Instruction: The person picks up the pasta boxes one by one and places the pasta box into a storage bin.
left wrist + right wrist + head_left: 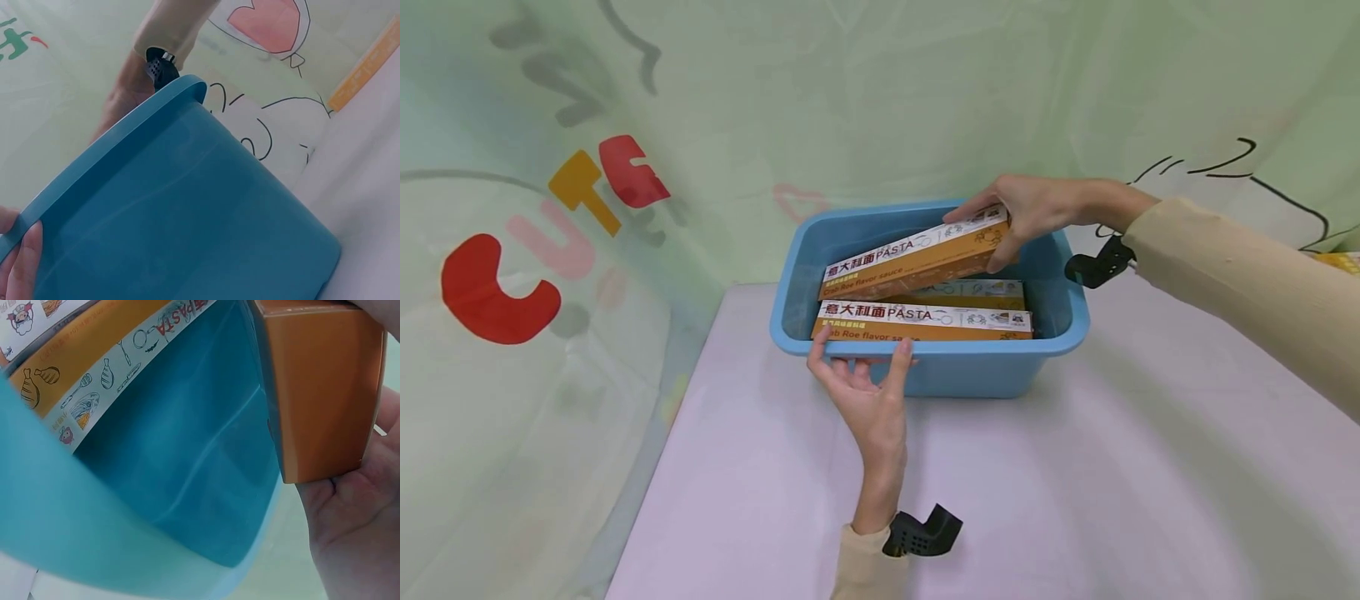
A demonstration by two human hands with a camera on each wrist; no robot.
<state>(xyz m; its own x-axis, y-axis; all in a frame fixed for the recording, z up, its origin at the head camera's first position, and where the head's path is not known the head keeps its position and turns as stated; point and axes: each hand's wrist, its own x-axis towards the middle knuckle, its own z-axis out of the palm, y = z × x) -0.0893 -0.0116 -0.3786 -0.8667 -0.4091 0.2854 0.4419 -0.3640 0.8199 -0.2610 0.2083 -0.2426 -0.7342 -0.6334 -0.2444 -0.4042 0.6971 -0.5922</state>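
Observation:
A blue plastic bin [970, 371] stands against the back curtain with several orange-and-white pasta boxes inside. My right hand [1033, 212] grips the right end of one pasta box [917, 254], which is tilted with that end raised and its left end down in the bin. In the right wrist view, the orange end of this held box [325, 394] shows beside the palm. Another pasta box [925, 322] lies along the bin's front wall, and a third [970, 290] is partly hidden behind it. My left hand [868, 400] pinches the front rim of the bin, left of its middle.
A pale table [760, 500] lies under the bin. Behind and to the left hangs a light green curtain [925, 100] with printed letters and drawings. An orange-yellow thing [1341, 262] is partly visible at the far right edge.

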